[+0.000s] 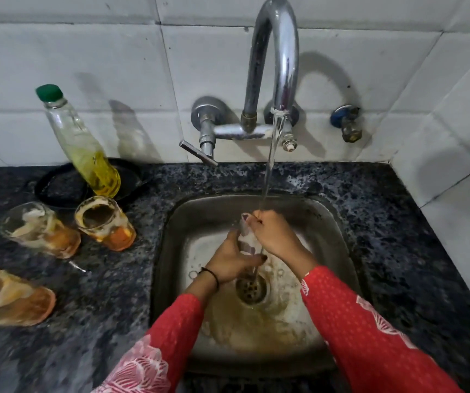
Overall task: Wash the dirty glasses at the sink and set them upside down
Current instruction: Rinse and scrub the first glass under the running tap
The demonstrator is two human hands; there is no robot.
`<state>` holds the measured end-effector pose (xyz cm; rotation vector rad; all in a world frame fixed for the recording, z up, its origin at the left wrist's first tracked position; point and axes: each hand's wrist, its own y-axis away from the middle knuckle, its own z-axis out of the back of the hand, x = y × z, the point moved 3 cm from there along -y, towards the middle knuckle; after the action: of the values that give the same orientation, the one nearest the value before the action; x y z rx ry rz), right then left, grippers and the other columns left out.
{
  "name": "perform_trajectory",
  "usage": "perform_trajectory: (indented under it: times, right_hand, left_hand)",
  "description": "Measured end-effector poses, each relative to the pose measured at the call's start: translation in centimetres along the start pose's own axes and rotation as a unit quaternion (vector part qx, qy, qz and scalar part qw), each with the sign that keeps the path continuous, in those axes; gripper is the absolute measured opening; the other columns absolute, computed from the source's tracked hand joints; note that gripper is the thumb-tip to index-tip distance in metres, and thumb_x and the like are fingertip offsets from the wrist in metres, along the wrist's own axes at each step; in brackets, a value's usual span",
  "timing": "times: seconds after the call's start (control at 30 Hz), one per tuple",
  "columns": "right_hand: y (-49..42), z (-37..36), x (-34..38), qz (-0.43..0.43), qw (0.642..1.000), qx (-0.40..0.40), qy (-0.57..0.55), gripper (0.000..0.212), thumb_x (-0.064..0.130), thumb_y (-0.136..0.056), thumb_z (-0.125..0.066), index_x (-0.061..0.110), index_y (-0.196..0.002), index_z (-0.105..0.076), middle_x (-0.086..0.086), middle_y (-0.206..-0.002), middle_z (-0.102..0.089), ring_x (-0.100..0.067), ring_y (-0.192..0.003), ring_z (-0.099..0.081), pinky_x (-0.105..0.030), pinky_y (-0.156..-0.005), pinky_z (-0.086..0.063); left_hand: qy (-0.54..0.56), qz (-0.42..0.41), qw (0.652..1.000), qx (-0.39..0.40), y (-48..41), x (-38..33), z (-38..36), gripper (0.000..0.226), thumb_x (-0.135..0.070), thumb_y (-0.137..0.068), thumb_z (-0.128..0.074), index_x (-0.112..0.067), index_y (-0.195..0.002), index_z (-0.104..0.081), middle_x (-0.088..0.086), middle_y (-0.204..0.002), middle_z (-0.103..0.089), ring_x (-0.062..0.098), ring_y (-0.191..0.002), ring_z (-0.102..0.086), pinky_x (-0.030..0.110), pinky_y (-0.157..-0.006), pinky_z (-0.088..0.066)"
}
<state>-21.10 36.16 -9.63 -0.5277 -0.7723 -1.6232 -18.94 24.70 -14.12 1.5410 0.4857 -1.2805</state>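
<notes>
Over the steel sink (171, 251), both hands closed on one clear glass (246, 239) under the tap's (275, 61) thin stream: left hand (229, 262) wrapped its lower part, right hand (273, 234) gripped the rim. Three smeared, orange-stained glasses (106, 222) stood on the speckled dark stone tabletop (398, 222) beside a soap bottle (80, 143)

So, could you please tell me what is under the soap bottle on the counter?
The soap bottle stands on a black round lid lying flat on the counter. The lid's centre beneath the bottle is hidden.
</notes>
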Motion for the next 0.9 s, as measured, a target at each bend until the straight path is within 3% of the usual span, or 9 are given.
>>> perform_trajectory:
  times: [0.07, 0.13, 0.27, 0.37, 0.43, 0.63, 0.77, 0.83, 0.9]
  right_hand:
    - [-0.3, 0.3, 0.3, -0.001, 1.0, 0.011, -0.006, 0.038, 0.029, -0.096, -0.051, 0.022, -0.058, -0.047, 0.001, -0.06, -0.054, -0.023, -0.069, -0.054, -0.032, -0.063, -0.04]
    - [0.2, 1.1, 0.6, 0.011, 0.988, -0.007, -0.153, 0.027, 0.026, -0.095, -0.053, 0.022, -0.069, -0.059, -0.004, -0.071, -0.064, -0.023, -0.069, -0.061, -0.035, -0.066, -0.048]
    - [1.3, 2.3, 0.4, -0.008, 0.918, -0.027, -0.395, 0.027, 0.018, -0.094, -0.056, 0.017, -0.067, -0.062, 0.009, -0.054, -0.053, -0.001, -0.044, -0.046, -0.015, -0.043, -0.037]
    - [0.8, 1.9, 0.7, -0.026, 0.983, 0.024, -0.18, 0.031, 0.026, -0.091, -0.06, 0.019, -0.061, -0.061, 0.007, -0.05, -0.057, 0.001, -0.041, -0.051, -0.02, -0.049, -0.043]
    - [0.5, 1.8, 0.5, -0.034, 0.988, 0.032, -0.146, 0.031, 0.027, -0.089, -0.063, 0.018, -0.06, -0.061, 0.006, -0.046, -0.058, 0.001, -0.04, -0.052, -0.02, -0.051, -0.043]
    - [1.1, 2.2, 0.2, -0.056, 0.908, -0.004, -0.416, 0.021, 0.025, -0.087, -0.064, 0.015, -0.069, -0.065, 0.002, -0.056, -0.055, -0.009, -0.05, -0.048, -0.022, -0.042, -0.037]
    - [0.1, 1.4, 0.2, -0.067, 0.985, -0.005, -0.16, 0.028, 0.025, -0.086, -0.067, 0.008, -0.065, -0.061, -0.012, -0.063, -0.058, -0.018, -0.056, -0.052, -0.028, -0.055, -0.042]
    - [0.7, 1.3, 0.2, -0.069, 0.975, -0.006, -0.211, 0.027, 0.024, -0.086, -0.068, 0.0, -0.074, -0.066, -0.013, -0.067, -0.061, -0.016, -0.057, -0.054, -0.024, -0.052, -0.042]
    - [1.4, 1.5, 0.0, -0.078, 0.941, -0.024, -0.328, 0.026, 0.026, -0.083, -0.07, 0.003, -0.073, -0.067, -0.007, -0.062, -0.061, -0.013, -0.054, -0.053, -0.024, -0.049, -0.041]
  left_hand:
    - [-0.045, -0.023, 0.999, -0.013, -0.2, -0.5, 0.0, 0.08, -0.027, -0.065, -0.08, -0.018, -0.132, -0.037, 0.01, -0.116, -0.062, 0.023, -0.099, -0.065, 0.044, -0.085, -0.056]
    - [0.128, -0.016, 0.99, 0.051, 0.4, -1.3, -0.3, 0.063, -0.028, -0.068, -0.075, -0.016, -0.124, -0.049, 0.013, -0.111, -0.064, 0.022, -0.087, -0.068, 0.042, -0.074, -0.058]
    - [0.421, 0.045, 0.876, 0.23, 2.3, -2.6, -0.4, 0.048, -0.035, -0.078, -0.064, -0.015, -0.122, -0.057, 0.011, -0.104, -0.066, 0.023, -0.075, -0.067, 0.04, -0.058, -0.058]
    - [0.163, 0.018, 0.981, 0.103, 1.5, -2.7, -0.4, 0.041, -0.024, -0.082, -0.068, -0.02, -0.119, -0.05, 0.009, -0.1, -0.067, 0.025, -0.078, -0.065, 0.036, -0.066, -0.055]
    - [0.026, -0.014, 0.999, 0.012, 0.8, -2.5, -0.1, 0.05, -0.022, -0.079, -0.072, -0.023, -0.121, -0.045, 0.007, -0.104, -0.065, 0.02, -0.083, -0.064, 0.037, -0.073, -0.055]
    - [0.401, 0.056, 0.878, 0.256, 1.4, -3.3, -0.1, 0.043, -0.034, -0.074, -0.072, -0.021, -0.114, -0.06, 0.008, -0.104, -0.065, 0.023, -0.075, -0.067, 0.043, -0.063, -0.058]
    - [0.006, -0.047, 0.999, 0.024, -0.1, -2.6, -0.1, 0.058, -0.022, -0.072, -0.076, -0.027, -0.12, -0.044, 0.011, -0.113, -0.065, 0.027, -0.094, -0.067, 0.045, -0.082, -0.057]
    - [0.033, -0.054, 0.998, 0.028, -0.2, -2.2, -0.2, 0.06, -0.021, -0.072, -0.077, -0.024, -0.123, -0.046, 0.011, -0.112, -0.066, 0.024, -0.094, -0.067, 0.042, -0.081, -0.057]
    - [0.248, 0.02, 0.957, 0.147, 0.7, -2.3, -0.3, 0.049, -0.026, -0.073, -0.073, -0.021, -0.119, -0.057, 0.011, -0.106, -0.067, 0.023, -0.082, -0.068, 0.043, -0.07, -0.058]
